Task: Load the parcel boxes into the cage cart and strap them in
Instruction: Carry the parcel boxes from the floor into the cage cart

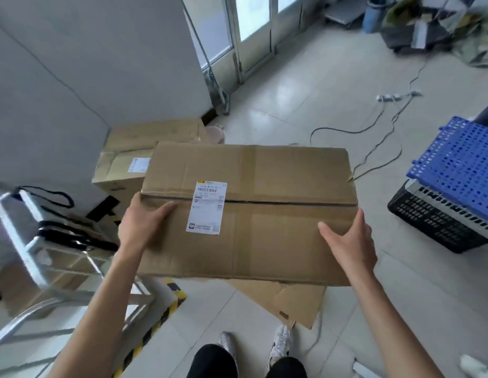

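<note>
I hold a large brown parcel box (pixel 264 214) with a white shipping label, lifted off the floor in front of me. My left hand (pixel 140 226) grips its left edge, thumb on top. My right hand (pixel 349 241) grips the right edge, thumb on top and fingers down the side. The metal cage cart (pixel 27 249) stands at the lower left with black straps (pixel 74 238) draped over its frame and cardboard boxes inside. Two more parcel boxes (pixel 128 159) sit stacked on the floor by the wall behind the held box.
A flat cardboard sheet (pixel 294 301) lies on the floor under the held box. A black crate (pixel 439 225) topped with blue perforated panels (pixel 461 165) stands at the right. Cables and a power strip (pixel 387 98) trail across the tiled floor. Yellow-black tape (pixel 158 323) marks the floor.
</note>
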`<state>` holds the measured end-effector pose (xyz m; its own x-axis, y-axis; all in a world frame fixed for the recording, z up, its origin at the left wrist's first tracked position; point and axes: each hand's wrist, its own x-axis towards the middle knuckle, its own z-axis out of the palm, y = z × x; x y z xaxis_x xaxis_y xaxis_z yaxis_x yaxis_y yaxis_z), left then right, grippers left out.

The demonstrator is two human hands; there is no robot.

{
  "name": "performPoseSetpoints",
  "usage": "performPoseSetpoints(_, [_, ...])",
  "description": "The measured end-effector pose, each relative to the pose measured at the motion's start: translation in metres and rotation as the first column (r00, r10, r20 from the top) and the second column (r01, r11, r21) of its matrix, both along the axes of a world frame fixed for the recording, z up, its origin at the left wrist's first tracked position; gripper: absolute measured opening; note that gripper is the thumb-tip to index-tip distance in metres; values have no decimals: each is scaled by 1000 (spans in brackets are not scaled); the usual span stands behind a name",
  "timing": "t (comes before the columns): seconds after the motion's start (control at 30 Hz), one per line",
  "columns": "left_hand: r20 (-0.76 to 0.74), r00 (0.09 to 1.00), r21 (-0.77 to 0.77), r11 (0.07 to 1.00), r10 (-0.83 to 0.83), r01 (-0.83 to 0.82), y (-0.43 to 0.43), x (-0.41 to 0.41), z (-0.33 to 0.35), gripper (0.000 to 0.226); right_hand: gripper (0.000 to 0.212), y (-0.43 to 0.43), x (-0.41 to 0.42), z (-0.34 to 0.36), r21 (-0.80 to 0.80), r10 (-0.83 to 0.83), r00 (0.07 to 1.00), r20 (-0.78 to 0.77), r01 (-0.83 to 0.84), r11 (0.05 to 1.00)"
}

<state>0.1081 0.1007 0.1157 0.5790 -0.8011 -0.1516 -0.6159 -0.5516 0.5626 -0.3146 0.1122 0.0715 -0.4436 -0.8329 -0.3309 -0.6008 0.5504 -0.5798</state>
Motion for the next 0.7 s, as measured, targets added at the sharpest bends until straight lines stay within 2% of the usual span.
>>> performPoseSetpoints(0.1, [65, 984, -61, 984, 169, -165, 72, 64, 27, 75, 104, -8, 65, 20, -57, 182, 983, 32, -180, 982])
performPoseSetpoints(0.2, [3, 947, -112, 941, 321, -319, 157, 126, 38, 70, 103, 4, 146, 25, -106, 367, 927, 83, -358, 928])
performPoseSetpoints(0.3, [-57, 875, -154, 862, 480, -483, 248, 179, 39, 57, 100, 25, 237, 26, -138, 528, 835, 153, -511, 848])
performPoseSetpoints(0.4, [-81, 771, -144, 758, 632, -636, 331, 227, 33, 60, 97, 53, 325, 22, -139, 683, 709, 178, -669, 730])
performPoseSetpoints(0.5, [-112, 660, -122, 649, 742, -751, 403, 281, 22, 67, 98, 83, 413, 16, -125, 768, 616, 174, -760, 638])
performPoseSetpoints(0.6, [-152, 594, -119, 582, 790, -805, 463, 338, -1, 71, 98, 113, 498, 4, -135, 833, 531, 157, -824, 551])
performPoseSetpoints(0.7, [-167, 541, -67, 538, 824, -840, 507, 402, -24, 83, 96, 142, 576, -14, -93, 855, 497, 147, -854, 512])
